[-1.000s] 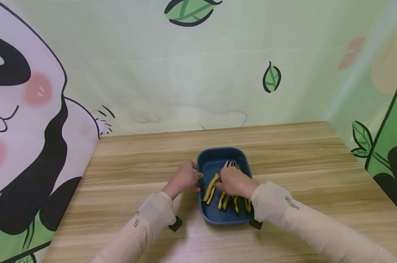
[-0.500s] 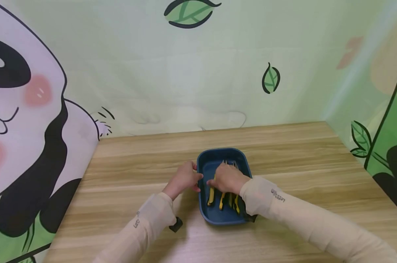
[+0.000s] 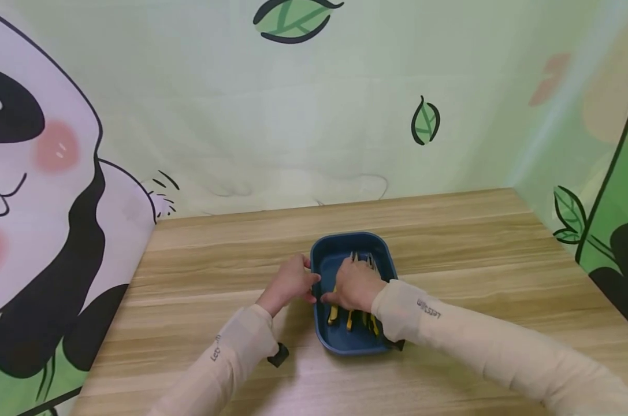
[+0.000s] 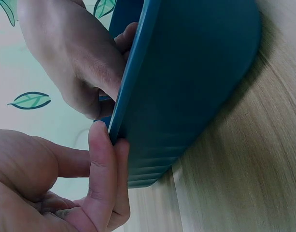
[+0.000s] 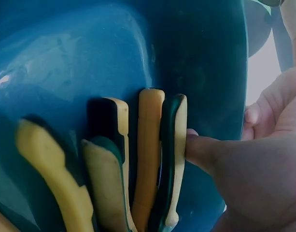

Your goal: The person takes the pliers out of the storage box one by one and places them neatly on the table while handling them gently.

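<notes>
A blue plastic bin (image 3: 351, 345) sits on the wooden table, holding several small pliers (image 3: 333, 315) with yellow-and-black handles toward me. My left hand (image 3: 291, 283) pinches the bin's left rim; in the left wrist view its fingers (image 4: 102, 174) lie along the top edge and outer wall. Reaching inside, my right hand (image 3: 357, 284) holds the pliers from above, and their metal tips (image 3: 370, 263) show beyond its knuckles. The right wrist view shows its thumb (image 5: 202, 150) against the outermost handle (image 5: 180, 130) of the bunch. Its other fingers are hidden there.
The wooden tabletop (image 3: 215, 260) extends around the bin on every side. Behind it rises a pale green backdrop (image 3: 215, 104) with a panda and leaves. Black wrist-camera pieces (image 3: 278, 355) hang under the sleeves.
My right hand has shifted left inside the bin, and the pliers have drawn closer together, their handles lying straighter. My left hand keeps its place on the rim.
</notes>
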